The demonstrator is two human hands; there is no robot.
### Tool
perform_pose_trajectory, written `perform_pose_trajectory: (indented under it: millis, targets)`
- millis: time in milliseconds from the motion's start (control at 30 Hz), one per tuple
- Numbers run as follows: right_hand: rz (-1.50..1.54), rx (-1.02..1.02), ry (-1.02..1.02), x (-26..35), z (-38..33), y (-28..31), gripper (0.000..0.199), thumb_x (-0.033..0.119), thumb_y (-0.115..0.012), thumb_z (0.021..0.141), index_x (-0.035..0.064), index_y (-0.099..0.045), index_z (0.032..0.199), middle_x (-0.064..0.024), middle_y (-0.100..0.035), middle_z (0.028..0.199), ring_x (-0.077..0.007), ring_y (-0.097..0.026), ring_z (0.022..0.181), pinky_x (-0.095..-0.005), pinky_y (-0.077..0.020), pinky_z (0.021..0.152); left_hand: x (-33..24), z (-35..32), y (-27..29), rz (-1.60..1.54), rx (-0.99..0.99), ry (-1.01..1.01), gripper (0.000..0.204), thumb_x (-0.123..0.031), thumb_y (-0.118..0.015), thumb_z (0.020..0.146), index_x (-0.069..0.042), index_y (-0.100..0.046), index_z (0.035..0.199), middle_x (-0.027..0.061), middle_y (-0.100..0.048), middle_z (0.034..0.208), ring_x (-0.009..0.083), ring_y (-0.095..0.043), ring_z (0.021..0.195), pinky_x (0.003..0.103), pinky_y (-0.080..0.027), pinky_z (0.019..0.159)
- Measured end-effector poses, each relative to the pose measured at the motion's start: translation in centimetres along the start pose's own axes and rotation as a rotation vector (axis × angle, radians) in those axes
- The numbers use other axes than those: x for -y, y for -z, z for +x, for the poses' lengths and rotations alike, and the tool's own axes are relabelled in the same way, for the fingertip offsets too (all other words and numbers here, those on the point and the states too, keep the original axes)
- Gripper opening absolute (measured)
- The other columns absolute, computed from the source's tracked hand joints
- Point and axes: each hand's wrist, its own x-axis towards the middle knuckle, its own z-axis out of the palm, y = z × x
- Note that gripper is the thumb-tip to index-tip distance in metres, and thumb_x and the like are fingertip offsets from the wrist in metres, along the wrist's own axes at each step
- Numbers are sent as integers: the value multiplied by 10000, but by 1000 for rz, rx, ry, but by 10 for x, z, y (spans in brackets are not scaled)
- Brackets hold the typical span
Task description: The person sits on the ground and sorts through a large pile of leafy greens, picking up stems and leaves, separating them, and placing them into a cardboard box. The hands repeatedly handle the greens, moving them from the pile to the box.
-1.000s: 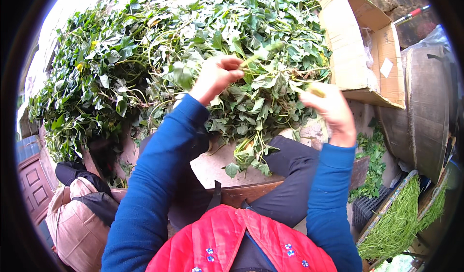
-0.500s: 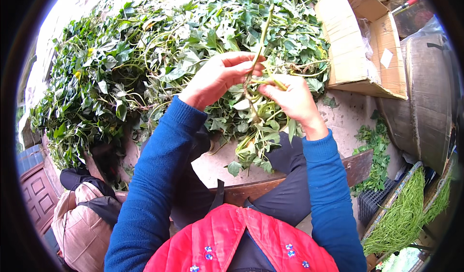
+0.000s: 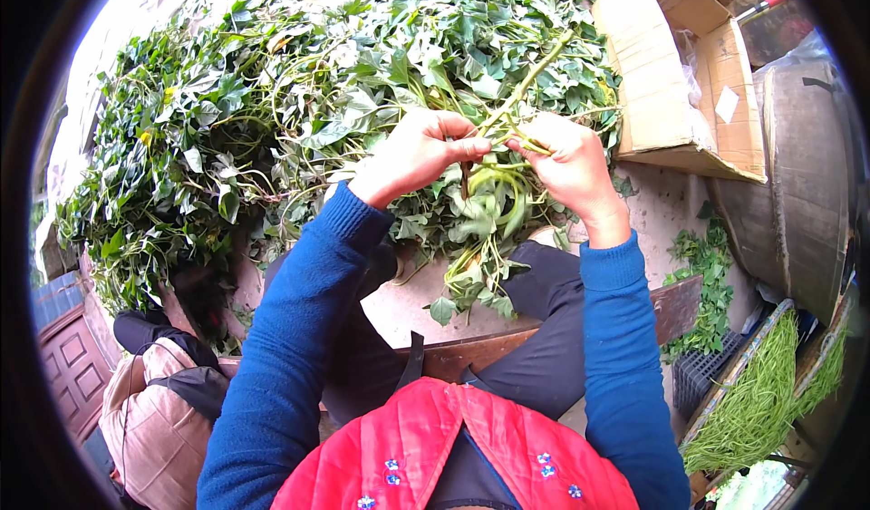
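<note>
A leafy vine (image 3: 535, 73) is held between my hands, its thick pale-green stem slanting up to the right. My left hand (image 3: 421, 152) pinches the vine's stem with thumb and forefinger. Close beside it, my right hand (image 3: 573, 161) is closed on several thin green stalks (image 3: 518, 135). Below the hands, the vine's leaves and stalks (image 3: 485, 265) hang over the front of the pile, partly smeared by motion. A large heap of leafy green vines (image 3: 299, 102) spreads out beyond and to the left.
An open cardboard box (image 3: 648, 75) stands at the far right, beside a large brown drum-like container (image 3: 802, 174). Trays of green stalks (image 3: 752, 401) and a dark crate (image 3: 698, 378) are at lower right. A wooden plank (image 3: 675, 310) crosses before me. Another person (image 3: 163, 410) sits at left.
The vine's stem has tilted from nearly upright to a slant toward the right. My right hand has moved slightly right, and the hanging stalks under it have shifted.
</note>
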Motion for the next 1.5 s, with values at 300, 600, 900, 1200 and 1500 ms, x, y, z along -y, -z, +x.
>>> perform_pose_trajectory:
  millis: [300, 600, 900, 1200, 1500]
  targets:
    - [308, -67, -316, -16, -8, 16, 173, 179, -598, 891, 16, -652, 906, -49, -642, 751, -138, -603, 758, -265, -477, 705, 0, -9, 12, -226, 65, -14, 236, -237, -611, 876, -15, -692, 889, 15, -651, 791, 82, -558, 732, 237, -438, 709]
    - [594, 102, -512, 12, -6, -11, 180, 135, -663, 824, -12, -675, 928, 6, -637, 746, -63, -531, 662, -229, -438, 605, -6, -9, 2, -324, -122, -72, 528, -307, -670, 828, -5, -538, 1242, 77, -627, 1079, 111, -580, 880, 261, -468, 791]
    - [417, -129, -437, -9, -5, 0, 119, 88, -679, 810, -8, -685, 880, -6, -636, 701, -48, -511, 601, -225, -404, 525, 17, -3, -10, -325, -12, 69, 251, -222, -575, 912, 9, -659, 961, 60, -672, 829, 96, -613, 732, 243, -477, 757]
    - [227, -177, -551, -42, -7, 25, 254, 232, -575, 902, 0, -673, 934, -31, -643, 772, -72, -523, 689, -236, -415, 637, 15, -4, 3, -373, -79, 125, 249, -224, -547, 921, -3, -657, 891, 27, -651, 738, 88, -605, 676, 245, -497, 682]
    - [591, 24, -511, 13, 2, 5, 262, 257, -547, 935, 28, -664, 882, 71, -483, 649, -15, -375, 567, -168, -278, 511, 25, 3, -1, -164, -289, 83, 227, -222, -582, 904, -17, -678, 899, 4, -639, 712, 66, -582, 652, 211, -460, 636]
